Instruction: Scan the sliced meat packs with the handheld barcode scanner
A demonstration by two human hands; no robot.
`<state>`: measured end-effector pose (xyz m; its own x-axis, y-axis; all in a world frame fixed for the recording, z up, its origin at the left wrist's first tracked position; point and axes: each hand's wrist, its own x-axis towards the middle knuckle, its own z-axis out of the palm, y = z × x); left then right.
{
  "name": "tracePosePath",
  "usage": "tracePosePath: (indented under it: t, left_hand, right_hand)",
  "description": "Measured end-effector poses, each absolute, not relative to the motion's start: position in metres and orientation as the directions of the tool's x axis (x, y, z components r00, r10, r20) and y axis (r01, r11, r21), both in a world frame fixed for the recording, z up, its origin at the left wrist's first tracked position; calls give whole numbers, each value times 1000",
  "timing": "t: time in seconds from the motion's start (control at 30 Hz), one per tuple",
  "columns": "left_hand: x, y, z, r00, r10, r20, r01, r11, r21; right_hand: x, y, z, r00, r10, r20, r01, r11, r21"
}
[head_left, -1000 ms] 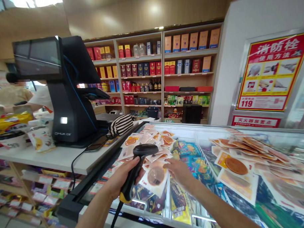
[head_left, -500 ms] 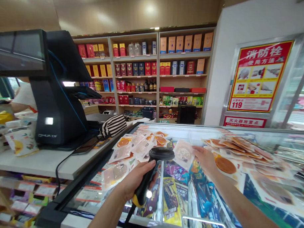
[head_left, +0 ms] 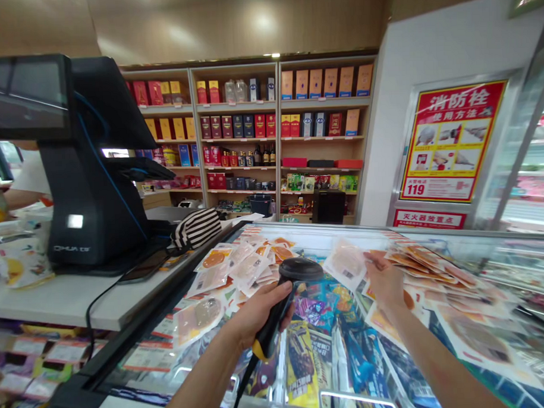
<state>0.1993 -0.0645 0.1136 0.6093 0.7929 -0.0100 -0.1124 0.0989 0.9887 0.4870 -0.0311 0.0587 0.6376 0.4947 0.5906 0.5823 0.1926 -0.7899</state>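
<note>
My left hand (head_left: 264, 314) is wrapped round the handle of a black barcode scanner (head_left: 301, 268) with a yellow band near its cable end. The scanner's head faces away, over the glass top of a freezer. Just right of it, my right hand (head_left: 384, 277) pinches a clear flat packet (head_left: 346, 262) by its right edge; the packet is held up, with a pale round item inside. A loose pile of similar packets (head_left: 245, 264) lies to the left of the scanner. Another heap of packets (head_left: 430, 264), with orange-brown round contents, lies to the right of my right hand.
Under the glass of the chest freezer (head_left: 125, 334) are colourful wrapped ice creams (head_left: 302, 363). A black till (head_left: 96, 174), a phone (head_left: 144, 267) and a striped pouch (head_left: 195, 230) stand on the left counter. Shelves of boxes (head_left: 238, 126) are behind. A person's arm shows at far left.
Both hands have shifted right in view, with the scanner and the packet. The packet is now a little farther from the scanner and higher. The whole view has turned slightly.
</note>
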Motion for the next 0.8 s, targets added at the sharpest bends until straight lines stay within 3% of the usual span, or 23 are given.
tracePosePath:
  t: [0.07, 0.17, 0.23, 0.3, 0.43, 0.57, 0.7, 0.8]
  left_hand:
    - [198, -62, 114, 585, 811, -16, -106, 96, 990]
    - [195, -56, 112, 550, 834, -36, -103, 111, 988]
    - [192, -52, 111, 521, 852, -46, -105, 118, 987]
    - [189, -47, 109, 488, 871, -54, -115, 126, 985]
    - [180, -40, 110, 431, 899, -72, -146, 149, 978]
    - [168, -39, 114, 410, 910, -61, -190, 151, 970]
    - [155, -39, 114, 407, 912, -46, -222, 147, 964]
    - [144, -37, 110, 392, 919, -44, -213, 137, 967]
  right_hand:
    - [502, -44, 70, 560, 397, 727, 754, 118, -646]
    - [522, -67, 80, 225, 337, 914, 959, 89, -269]
    - [529, -79, 76, -3, 425, 905, 992, 114, -50]
    - [532, -88, 66, -118, 573, 811, 990, 134, 49]
    - [531, -93, 49, -51, 792, 608, 998, 15, 64]
    - [518, -84, 58, 47, 784, 620, 995, -91, 39]
    - [477, -66, 73, 72, 792, 606, 997, -49, -54]
    - [433, -49, 77, 74, 829, 554, 981, 39, -189]
